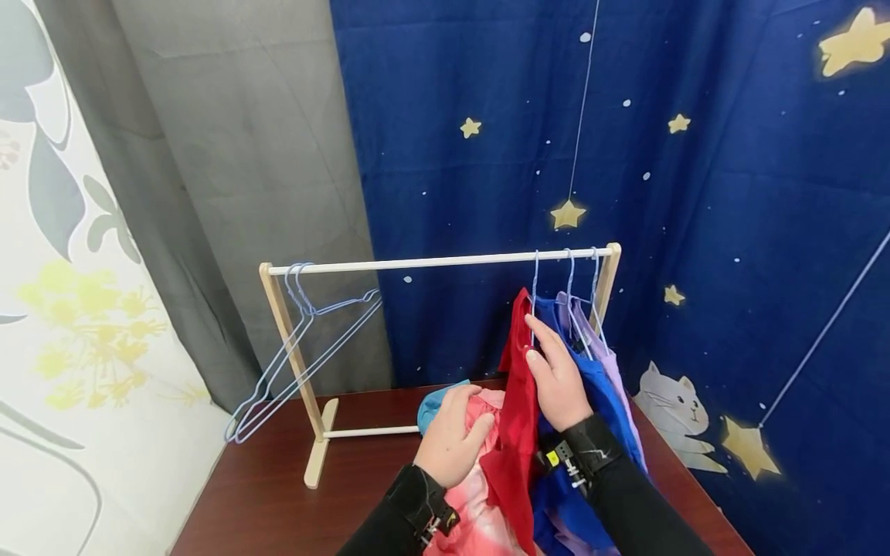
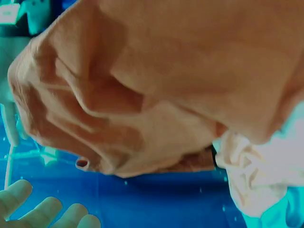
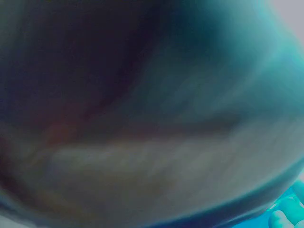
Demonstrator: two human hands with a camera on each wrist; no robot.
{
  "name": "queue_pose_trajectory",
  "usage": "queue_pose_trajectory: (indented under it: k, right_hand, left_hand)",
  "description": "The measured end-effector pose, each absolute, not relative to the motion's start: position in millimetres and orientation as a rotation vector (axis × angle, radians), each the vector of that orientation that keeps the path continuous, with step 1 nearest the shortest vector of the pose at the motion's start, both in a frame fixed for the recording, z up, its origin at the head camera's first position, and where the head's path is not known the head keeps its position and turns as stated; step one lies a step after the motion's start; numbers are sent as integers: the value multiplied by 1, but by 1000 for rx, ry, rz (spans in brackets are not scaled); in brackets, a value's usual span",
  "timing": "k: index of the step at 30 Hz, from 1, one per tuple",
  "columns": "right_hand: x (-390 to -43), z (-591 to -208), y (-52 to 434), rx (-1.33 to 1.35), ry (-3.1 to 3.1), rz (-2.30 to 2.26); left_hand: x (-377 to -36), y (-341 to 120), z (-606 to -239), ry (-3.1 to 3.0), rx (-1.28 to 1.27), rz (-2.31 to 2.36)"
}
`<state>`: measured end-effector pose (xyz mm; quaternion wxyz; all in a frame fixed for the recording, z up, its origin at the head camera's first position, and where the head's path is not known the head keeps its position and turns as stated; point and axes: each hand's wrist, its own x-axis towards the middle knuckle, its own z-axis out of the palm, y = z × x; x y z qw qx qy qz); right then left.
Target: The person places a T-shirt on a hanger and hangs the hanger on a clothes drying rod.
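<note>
At the right end of a small wooden clothes rack [image 1: 445, 262] on a dark brown tabletop [image 1: 264, 494], a person's right hand [image 1: 556, 378] lies with straight fingers on the red garment [image 1: 518, 401] hanging from a pale blue wire hanger [image 1: 535, 286], beside blue [image 1: 598, 394] and lilac [image 1: 612, 363] ones. The left hand [image 1: 452, 440] presses loosely on a pink crumpled garment [image 1: 473, 502] near the front edge. Steadying the hook while smoothing the red cloth would likely keep it level.
</note>
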<state>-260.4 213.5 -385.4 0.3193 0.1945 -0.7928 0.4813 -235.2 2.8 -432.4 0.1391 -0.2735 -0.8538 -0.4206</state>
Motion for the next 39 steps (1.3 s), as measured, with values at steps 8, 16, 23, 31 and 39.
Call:
queue_pose_trajectory:
  k: [8, 16, 23, 31, 39]
  right_hand:
    - [-232, -367, 184, 634, -2114, 1359]
    - [-230, -383, 152, 651, -2144, 1498]
    - [-232, -413, 138, 577, -2215, 1417]
    - [-242, -454, 134, 470, -2259, 1290]
    - [-252, -490, 135, 445, -2273, 1125]
  left_hand:
    - [-234, -27, -438, -2462, -755, -1121]
    - [-235, -60, -442, -2470, -662, -980]
    - [-237, -92, -451, -2473, -513, -851]
    - [-238, -136, -458, -2483, -392, -728]
    - [-250, -191, -450, -2295, -341, -538]
